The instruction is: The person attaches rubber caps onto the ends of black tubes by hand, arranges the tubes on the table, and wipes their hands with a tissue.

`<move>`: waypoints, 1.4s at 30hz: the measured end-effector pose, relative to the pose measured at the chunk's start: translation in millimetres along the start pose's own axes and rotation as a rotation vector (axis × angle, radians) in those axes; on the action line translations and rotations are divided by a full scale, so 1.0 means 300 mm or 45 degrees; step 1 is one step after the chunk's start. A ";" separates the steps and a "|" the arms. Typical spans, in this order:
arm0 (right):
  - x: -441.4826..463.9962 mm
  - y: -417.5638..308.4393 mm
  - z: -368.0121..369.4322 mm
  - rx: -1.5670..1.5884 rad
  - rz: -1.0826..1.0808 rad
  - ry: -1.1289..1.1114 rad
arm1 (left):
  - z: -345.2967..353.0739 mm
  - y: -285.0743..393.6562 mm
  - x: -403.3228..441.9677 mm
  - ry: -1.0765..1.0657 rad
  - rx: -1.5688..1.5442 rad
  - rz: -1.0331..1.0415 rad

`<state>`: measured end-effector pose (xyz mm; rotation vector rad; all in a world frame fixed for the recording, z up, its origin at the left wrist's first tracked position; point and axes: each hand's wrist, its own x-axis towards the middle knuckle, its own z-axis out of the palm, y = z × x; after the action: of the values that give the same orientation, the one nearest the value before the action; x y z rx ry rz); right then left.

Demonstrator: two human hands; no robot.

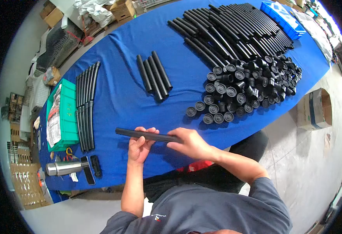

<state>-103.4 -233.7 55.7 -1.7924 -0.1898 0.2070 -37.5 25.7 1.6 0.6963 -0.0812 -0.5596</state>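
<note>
A black tube [127, 132] is held nearly level above the near side of the blue-covered table. My left hand [140, 147] is closed around it left of its middle, thumb in front. At the tube's right end, my right hand [191, 143] grips with fingers and thumb; that end is hidden, so I cannot tell whether a cap is on it. Beyond my hands lie several loose black tubes [152, 76] side by side. To the right, black round caps [231, 91] are heaped, with a large stack of black tubes [233, 31] behind them.
At the left, black tubes [86, 105] lie in two rows beside a green crate [70, 117] holding paper. A steel flask [63, 168] and a phone [88, 170] are near the front left. A blue basket [284, 19] stands far right; a cardboard box [314, 110] is on the floor.
</note>
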 end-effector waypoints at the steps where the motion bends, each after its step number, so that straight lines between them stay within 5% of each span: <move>1: -0.001 -0.034 -0.028 0.294 0.332 -0.196 | 0.004 0.002 -0.002 -0.002 0.020 -0.005; 2: 0.013 0.011 -0.023 0.478 0.416 -0.264 | 0.009 0.003 -0.002 -0.006 0.040 -0.011; 6: -0.008 0.060 0.039 -0.298 -0.357 0.229 | 0.012 0.000 0.003 0.026 0.060 -0.028; 12: -0.006 0.053 0.043 -0.539 -0.482 0.242 | -0.009 0.001 0.005 -0.006 0.003 -0.029; 15: -0.004 0.064 0.039 -0.392 -0.403 0.189 | -0.003 -0.002 0.003 -0.036 0.014 -0.007; 16: 0.003 0.021 0.021 -0.085 -0.180 0.078 | 0.004 0.000 0.001 -0.048 0.033 0.000; 17: 0.000 -0.035 -0.011 0.251 0.409 -0.115 | 0.005 0.000 0.000 -0.035 0.032 -0.005; 19: 0.012 -0.022 -0.021 0.303 0.496 -0.152 | -0.004 -0.006 0.001 -0.006 0.038 -0.012; 20: 0.011 0.077 0.032 -0.265 -0.410 0.207 | -0.010 -0.004 0.001 -0.026 0.006 -0.001; 23: 0.000 0.072 0.039 -0.575 -0.617 0.250 | -0.026 -0.006 0.003 -0.034 -0.020 -0.014; 26: 0.008 0.078 0.044 -0.237 -0.488 0.254 | -0.029 -0.001 0.003 -0.057 -0.027 -0.035; 27: -0.005 0.018 0.019 0.124 0.104 0.020 | -0.025 -0.001 0.004 -0.058 -0.011 -0.029; 29: 0.004 0.019 0.004 0.475 0.417 -0.101 | -0.008 -0.002 0.003 -0.059 0.013 -0.023; 30: 0.000 -0.032 -0.018 0.221 0.349 -0.114 | -0.001 0.000 0.003 -0.060 0.038 -0.016; 33: 0.001 0.042 0.026 -0.642 -0.630 0.296 | -0.011 0.000 0.007 -0.056 0.002 -0.016; 37: -0.004 0.061 0.024 -0.447 -0.428 0.150 | -0.014 0.001 0.005 -0.070 0.007 -0.032; 40: 0.016 0.000 -0.026 0.398 0.529 -0.247 | -0.021 -0.002 0.003 -0.071 0.010 -0.036; 42: 0.004 0.020 -0.005 -0.112 -0.127 0.036 | -0.020 -0.003 0.004 -0.068 0.011 -0.030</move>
<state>-101.8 -236.2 50.1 -1.8670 -0.2714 0.1034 -35.4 28.0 -3.9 0.6910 -0.1257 -0.6008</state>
